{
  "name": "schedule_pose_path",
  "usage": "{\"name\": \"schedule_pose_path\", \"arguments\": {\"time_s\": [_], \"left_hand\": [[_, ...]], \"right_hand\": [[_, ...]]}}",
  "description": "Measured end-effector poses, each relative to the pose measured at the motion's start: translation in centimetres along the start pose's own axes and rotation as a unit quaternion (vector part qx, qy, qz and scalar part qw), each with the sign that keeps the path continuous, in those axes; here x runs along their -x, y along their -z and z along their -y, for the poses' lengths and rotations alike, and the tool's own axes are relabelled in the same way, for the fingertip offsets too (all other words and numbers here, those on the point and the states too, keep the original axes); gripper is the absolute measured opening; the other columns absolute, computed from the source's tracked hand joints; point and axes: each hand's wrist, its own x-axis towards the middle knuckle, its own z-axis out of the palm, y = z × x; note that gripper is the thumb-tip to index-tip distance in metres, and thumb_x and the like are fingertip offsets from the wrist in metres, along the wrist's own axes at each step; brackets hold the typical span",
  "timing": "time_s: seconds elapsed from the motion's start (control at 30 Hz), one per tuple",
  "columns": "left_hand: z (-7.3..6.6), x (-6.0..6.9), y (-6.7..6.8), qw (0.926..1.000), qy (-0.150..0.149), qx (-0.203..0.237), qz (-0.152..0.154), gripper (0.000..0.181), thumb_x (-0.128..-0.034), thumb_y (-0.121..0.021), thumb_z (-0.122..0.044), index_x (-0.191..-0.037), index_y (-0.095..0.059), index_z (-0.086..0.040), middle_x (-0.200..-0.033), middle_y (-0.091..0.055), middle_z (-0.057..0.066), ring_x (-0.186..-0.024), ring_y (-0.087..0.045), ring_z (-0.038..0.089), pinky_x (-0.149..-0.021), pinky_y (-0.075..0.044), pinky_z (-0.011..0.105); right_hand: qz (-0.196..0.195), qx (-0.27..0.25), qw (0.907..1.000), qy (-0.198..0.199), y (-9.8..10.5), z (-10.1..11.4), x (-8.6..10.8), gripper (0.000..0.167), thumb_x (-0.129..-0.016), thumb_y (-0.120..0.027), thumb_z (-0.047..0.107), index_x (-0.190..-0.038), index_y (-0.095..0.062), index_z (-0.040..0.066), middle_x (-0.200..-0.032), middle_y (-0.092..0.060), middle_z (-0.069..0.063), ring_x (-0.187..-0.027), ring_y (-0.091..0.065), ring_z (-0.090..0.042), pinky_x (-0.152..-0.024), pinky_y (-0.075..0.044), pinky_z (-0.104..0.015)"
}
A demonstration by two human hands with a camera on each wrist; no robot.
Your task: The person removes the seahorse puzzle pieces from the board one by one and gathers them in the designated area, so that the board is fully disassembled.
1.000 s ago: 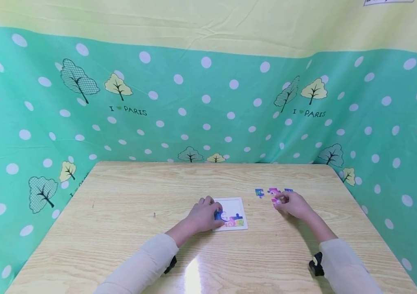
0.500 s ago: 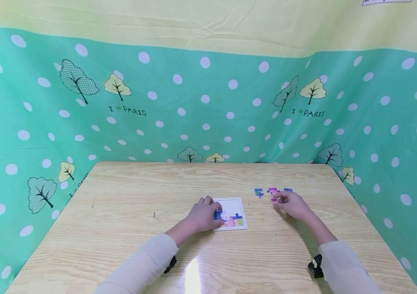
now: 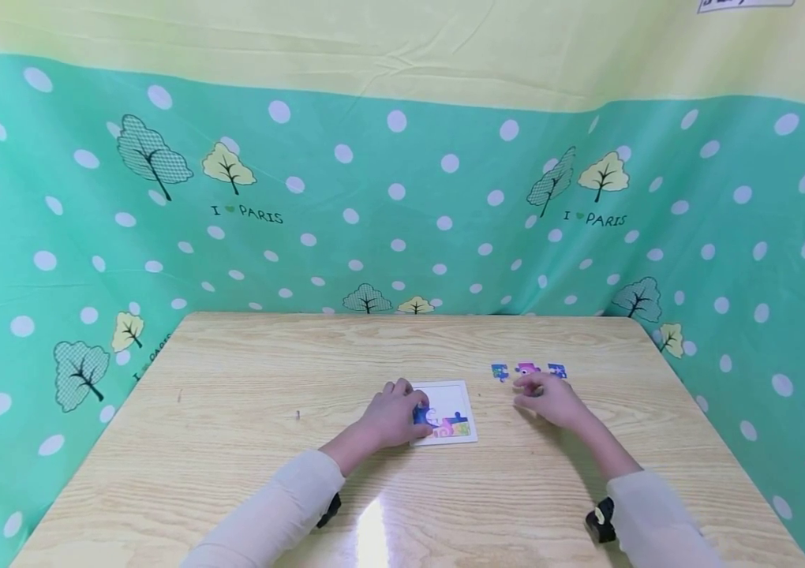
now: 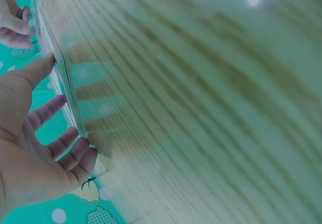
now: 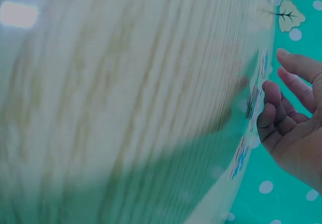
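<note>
My left hand (image 3: 391, 414) holds the left side of a small white puzzle tray (image 3: 451, 395) in the head view. In the left wrist view its thumb and fingertips touch the edge of the tray (image 4: 65, 78). Blue, pink and green pieces lie along the tray's lower and left parts. My right hand (image 3: 552, 401) hovers just below a pink jigsaw piece (image 3: 526, 368), thumb and index tips apart. Any piece between them is hidden. In the right wrist view, several jigsaw pieces lie on the table beside the right hand (image 5: 297, 118).
A blue jigsaw piece (image 3: 499, 372) and a dark blue one (image 3: 556, 370) flank the pink piece. The wooden table (image 3: 267, 363) ends at a green dotted curtain (image 3: 402, 213). A tiny dark speck (image 3: 297, 416) lies left of the left hand.
My right hand has shifted left and slightly nearer me, uncovering the dark blue piece. The lower pink piece formerly at its fingertips no longer shows. My left hand stays put.
</note>
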Motion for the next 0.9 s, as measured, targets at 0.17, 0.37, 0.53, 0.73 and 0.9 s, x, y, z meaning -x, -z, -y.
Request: {"name": "schedule_pose_path", "arguments": {"time_s": [0.17,0.37,0.53,0.73,0.9], "left_hand": [[0.0,0.0,0.0,1.0000,-0.001,0.004,0.002,0.046,-0.0821,-0.065,-0.049,-0.117,-0.060,-0.021,-0.120,-0.049,0.008,-0.100,-0.043,0.021,-0.081,-0.041,0.038],[0.0,0.0,0.0,1.0000,0.001,0.006,0.003,0.045,-0.0822,-0.065,-0.050,-0.117,-0.060,-0.021,-0.120,-0.049,0.007,-0.100,-0.043,0.022,-0.082,-0.041,0.038],[0.0,0.0,0.0,1.0000,0.002,0.003,0.003,0.046,-0.0821,-0.065,-0.050,-0.117,-0.059,-0.022,-0.120,-0.049,0.007,-0.101,-0.043,0.022,-0.082,-0.041,0.038],[0.1,-0.1,0.0,1.0000,0.002,0.002,0.003,0.045,-0.0820,-0.065,-0.050,-0.117,-0.059,-0.022,-0.120,-0.049,0.007,-0.101,-0.043,0.022,-0.082,-0.042,0.038],[0.1,-0.1,-0.1,1.0000,0.003,0.002,0.003,0.044,-0.0822,-0.065,-0.050,-0.116,-0.059,-0.022,-0.121,-0.048,0.007,-0.102,-0.043,0.022,-0.083,-0.041,0.039]], "right_hand": [[0.005,-0.003,1.0000,0.006,-0.6,0.5,0.0,0.034,-0.083,-0.068,0.014,-0.114,-0.063,0.001,-0.090,-0.060,-0.009,-0.076,-0.055,-0.016,-0.056,-0.049,-0.025],[0.013,0.001,0.9999,-0.003,-1.3,1.6,0.1,0.033,-0.082,-0.069,0.016,-0.113,-0.064,0.006,-0.093,-0.061,-0.007,-0.078,-0.055,-0.016,-0.058,-0.050,-0.026],[0.031,-0.006,0.9995,0.009,-1.9,2.4,0.3,0.033,-0.081,-0.070,0.015,-0.112,-0.065,0.005,-0.091,-0.061,-0.006,-0.077,-0.055,-0.016,-0.057,-0.050,-0.026],[0.054,-0.026,0.9976,0.034,-2.6,3.3,0.4,0.034,-0.081,-0.070,0.014,-0.112,-0.064,0.003,-0.090,-0.061,-0.007,-0.079,-0.055,-0.017,-0.058,-0.051,-0.025],[0.065,-0.016,0.9973,0.031,-3.1,3.9,0.5,0.033,-0.080,-0.071,0.014,-0.112,-0.065,0.006,-0.089,-0.060,-0.004,-0.079,-0.054,-0.016,-0.058,-0.049,-0.024]]}}
